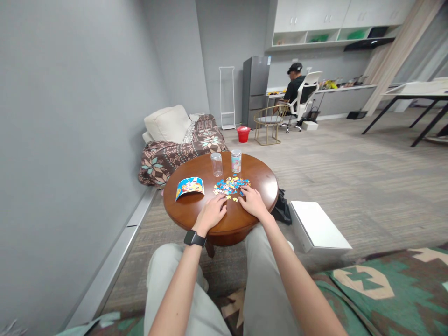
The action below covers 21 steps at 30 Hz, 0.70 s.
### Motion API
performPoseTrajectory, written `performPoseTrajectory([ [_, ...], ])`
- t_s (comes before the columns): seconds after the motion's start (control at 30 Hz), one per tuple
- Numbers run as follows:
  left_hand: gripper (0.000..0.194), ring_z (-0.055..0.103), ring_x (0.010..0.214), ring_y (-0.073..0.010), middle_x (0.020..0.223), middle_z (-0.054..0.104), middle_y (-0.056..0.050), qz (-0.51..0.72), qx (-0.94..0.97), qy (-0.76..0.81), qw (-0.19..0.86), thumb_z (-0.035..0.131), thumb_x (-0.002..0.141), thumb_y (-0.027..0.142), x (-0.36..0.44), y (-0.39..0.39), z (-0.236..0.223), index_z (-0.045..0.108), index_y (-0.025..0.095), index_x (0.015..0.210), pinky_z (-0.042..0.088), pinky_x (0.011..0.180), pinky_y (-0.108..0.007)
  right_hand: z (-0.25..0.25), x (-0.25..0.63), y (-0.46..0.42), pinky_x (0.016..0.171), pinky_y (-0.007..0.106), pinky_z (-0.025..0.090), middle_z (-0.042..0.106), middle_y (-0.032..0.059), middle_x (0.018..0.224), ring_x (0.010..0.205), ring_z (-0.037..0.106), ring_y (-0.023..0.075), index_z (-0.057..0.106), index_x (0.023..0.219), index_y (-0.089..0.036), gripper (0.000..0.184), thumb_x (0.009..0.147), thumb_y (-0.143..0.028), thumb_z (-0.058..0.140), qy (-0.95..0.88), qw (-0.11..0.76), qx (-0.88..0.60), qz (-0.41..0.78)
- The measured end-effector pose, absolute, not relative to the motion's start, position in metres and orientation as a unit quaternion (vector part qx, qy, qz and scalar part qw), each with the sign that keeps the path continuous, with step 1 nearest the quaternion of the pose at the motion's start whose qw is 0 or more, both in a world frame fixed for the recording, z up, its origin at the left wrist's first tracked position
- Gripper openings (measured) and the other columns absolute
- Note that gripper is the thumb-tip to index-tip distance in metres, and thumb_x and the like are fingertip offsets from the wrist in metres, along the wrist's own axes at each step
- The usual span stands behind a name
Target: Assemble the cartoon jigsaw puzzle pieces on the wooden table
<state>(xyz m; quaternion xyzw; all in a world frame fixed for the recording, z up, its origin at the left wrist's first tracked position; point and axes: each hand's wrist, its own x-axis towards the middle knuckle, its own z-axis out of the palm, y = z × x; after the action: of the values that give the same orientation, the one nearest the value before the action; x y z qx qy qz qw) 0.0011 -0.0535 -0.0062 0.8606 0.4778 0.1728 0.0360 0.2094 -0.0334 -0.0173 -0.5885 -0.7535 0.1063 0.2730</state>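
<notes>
A heap of small jigsaw puzzle pieces [229,186], mostly blue, yellow and pink, lies on the round brown wooden table [187,218]. My left hand [212,213], with a black watch on its wrist, rests at the near left edge of the heap, fingers stretched out and nothing visible in them. My right hand [253,201] is at the heap's right side, its fingers apart and touching or just over the pieces. A curved picture sheet [190,185] stands to the left. Behind the heap are a clear jar [217,165] and a jar with a printed label [236,161], both upright.
A white box [318,224] stands on the floor right of the table, by a black bag [282,207]. Beyond the table are a covered sofa [185,154], a red bucket [243,135], a gold-framed chair [268,122] and a seated person [294,88].
</notes>
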Motion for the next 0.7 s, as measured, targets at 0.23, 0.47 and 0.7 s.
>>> performPoseTrajectory([
  [0.23, 0.038, 0.053, 0.135, -0.0231, 0.148, 0.054, -0.011, 0.169, 0.862, 0.476, 0.034, 0.043, 0.099, 0.021, 0.0012, -0.0540, -0.0041, 0.062, 0.017, 0.132, 0.039, 0.117, -0.042, -0.0231, 0.2129, -0.0290, 0.116, 0.042, 0.038, 0.057, 0.0131, 0.142, 0.130, 0.055, 0.0246, 0.065, 0.130, -0.016, 0.042, 0.089, -0.022, 0.055, -0.764, 0.341, -0.534, 0.120],
  [0.47, 0.038, 0.052, 0.137, -0.0233, 0.148, 0.055, -0.011, 0.173, 0.860, 0.478, 0.033, 0.045, 0.098, 0.022, 0.0010, -0.0543, -0.0057, 0.061, 0.017, 0.132, 0.039, 0.117, -0.041, -0.0264, 0.2164, -0.0250, 0.111, 0.040, 0.044, 0.066, 0.0111, 0.129, 0.122, 0.062, 0.0237, 0.070, 0.123, -0.018, 0.038, 0.089, -0.022, 0.055, -0.755, 0.388, -0.507, 0.153],
  [0.7, 0.038, 0.052, 0.136, -0.0233, 0.148, 0.055, -0.010, 0.176, 0.860, 0.477, 0.034, 0.045, 0.098, 0.022, 0.0005, -0.0537, -0.0076, 0.061, 0.019, 0.132, 0.040, 0.117, -0.043, -0.0237, 0.2148, -0.0271, 0.108, 0.042, 0.044, 0.069, 0.0105, 0.126, 0.119, 0.062, 0.0246, 0.070, 0.120, -0.018, 0.033, 0.090, -0.022, 0.057, -0.762, 0.334, -0.542, 0.117],
])
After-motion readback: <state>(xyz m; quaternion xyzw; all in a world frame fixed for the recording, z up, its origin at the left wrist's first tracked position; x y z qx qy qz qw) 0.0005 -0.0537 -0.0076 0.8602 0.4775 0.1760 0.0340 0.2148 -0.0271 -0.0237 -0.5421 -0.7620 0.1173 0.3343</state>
